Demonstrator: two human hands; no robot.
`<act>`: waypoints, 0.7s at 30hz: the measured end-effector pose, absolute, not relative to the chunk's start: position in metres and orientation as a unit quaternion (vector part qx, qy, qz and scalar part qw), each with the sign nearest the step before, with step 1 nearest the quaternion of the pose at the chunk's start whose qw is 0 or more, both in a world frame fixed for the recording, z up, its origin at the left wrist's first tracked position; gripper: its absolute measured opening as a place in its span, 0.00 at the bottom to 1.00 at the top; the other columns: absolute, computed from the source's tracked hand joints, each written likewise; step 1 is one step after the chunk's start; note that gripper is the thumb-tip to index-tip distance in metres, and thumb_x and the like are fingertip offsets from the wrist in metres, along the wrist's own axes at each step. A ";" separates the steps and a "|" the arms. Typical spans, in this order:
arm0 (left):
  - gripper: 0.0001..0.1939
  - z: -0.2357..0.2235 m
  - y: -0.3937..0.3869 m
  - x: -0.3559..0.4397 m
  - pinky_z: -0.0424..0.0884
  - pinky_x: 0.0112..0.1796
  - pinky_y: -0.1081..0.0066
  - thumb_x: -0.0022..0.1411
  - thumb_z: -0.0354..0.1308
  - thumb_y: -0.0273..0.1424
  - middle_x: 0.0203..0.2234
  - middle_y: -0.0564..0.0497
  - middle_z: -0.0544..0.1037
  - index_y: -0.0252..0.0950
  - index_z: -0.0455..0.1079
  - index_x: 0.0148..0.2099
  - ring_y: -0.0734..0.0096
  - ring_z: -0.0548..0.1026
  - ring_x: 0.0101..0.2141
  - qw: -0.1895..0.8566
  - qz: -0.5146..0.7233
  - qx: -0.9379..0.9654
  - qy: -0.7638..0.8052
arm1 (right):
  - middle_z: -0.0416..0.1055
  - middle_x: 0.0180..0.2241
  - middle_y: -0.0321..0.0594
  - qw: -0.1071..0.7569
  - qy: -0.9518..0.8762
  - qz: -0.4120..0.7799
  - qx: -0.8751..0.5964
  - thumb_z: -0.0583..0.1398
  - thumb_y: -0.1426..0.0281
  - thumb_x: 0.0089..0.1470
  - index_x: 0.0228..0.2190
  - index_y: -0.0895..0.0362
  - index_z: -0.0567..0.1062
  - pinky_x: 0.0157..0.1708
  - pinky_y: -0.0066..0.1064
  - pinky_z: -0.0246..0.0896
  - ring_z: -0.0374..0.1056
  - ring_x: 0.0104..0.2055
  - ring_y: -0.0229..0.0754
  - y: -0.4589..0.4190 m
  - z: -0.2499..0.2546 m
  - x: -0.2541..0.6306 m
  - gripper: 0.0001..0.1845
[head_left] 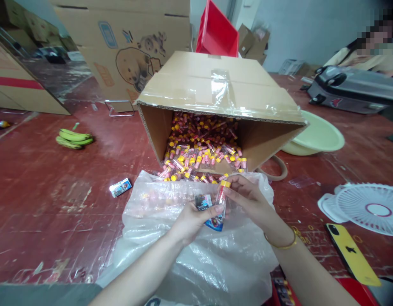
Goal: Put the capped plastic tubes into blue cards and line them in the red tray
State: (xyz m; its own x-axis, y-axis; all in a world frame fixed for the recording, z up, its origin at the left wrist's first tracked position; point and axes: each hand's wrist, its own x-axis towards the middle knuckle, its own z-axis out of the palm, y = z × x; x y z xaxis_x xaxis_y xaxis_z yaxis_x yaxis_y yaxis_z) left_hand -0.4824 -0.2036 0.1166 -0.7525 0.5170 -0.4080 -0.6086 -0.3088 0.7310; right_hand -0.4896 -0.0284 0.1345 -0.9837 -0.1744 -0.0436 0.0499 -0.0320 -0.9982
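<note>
My left hand [198, 219] is closed around a small blue and black printed packet [214, 223], its thumb pressing against a clear tube [220, 196] with a yellow cap. Beside it, my right hand [247, 195] pinches that tube near the cap with thumb and fingers. Both hands are above a translucent plastic sheet [171, 255] spread in front of me. Just beyond, a cardboard box [190, 85] lies on its side, its mouth facing me. Many similar yellow-capped tubes [202, 157] with pink contents fill it and spill to its edge.
A similar packet [120, 187] and green bananas [74, 138] lie on the red floor at left. On the right are a pale green basin [323, 134], a white fan grille [371, 209], a yellow phone [352, 254] and a grey suitcase [355, 89] near another person.
</note>
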 end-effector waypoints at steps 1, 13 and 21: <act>0.22 0.118 -0.202 -0.483 0.75 0.32 0.67 0.47 0.71 0.38 0.30 0.44 0.81 0.31 0.75 0.42 0.64 0.79 0.31 0.354 0.812 -0.065 0.458 | 0.68 0.30 0.36 0.089 0.693 -0.714 -0.048 0.61 0.60 0.55 0.34 0.53 0.68 0.27 0.29 0.66 0.66 0.29 0.36 -0.029 0.132 -0.485 0.11; 0.24 0.129 -0.188 -0.484 0.73 0.34 0.70 0.47 0.71 0.38 0.33 0.44 0.81 0.30 0.76 0.44 0.69 0.78 0.30 0.343 0.818 -0.065 0.458 | 0.62 0.44 0.42 -0.071 0.758 -0.647 -0.041 0.65 0.74 0.43 0.45 0.48 0.55 0.36 0.36 0.70 0.67 0.42 0.44 -0.060 0.104 -0.445 0.32; 0.21 0.126 -0.190 -0.479 0.71 0.36 0.72 0.46 0.72 0.35 0.30 0.49 0.80 0.32 0.77 0.42 0.72 0.75 0.30 0.333 0.814 -0.065 0.471 | 0.61 0.45 0.42 -0.091 0.760 -0.642 -0.050 0.66 0.77 0.39 0.46 0.50 0.56 0.47 0.43 0.65 0.64 0.47 0.47 -0.057 0.101 -0.442 0.35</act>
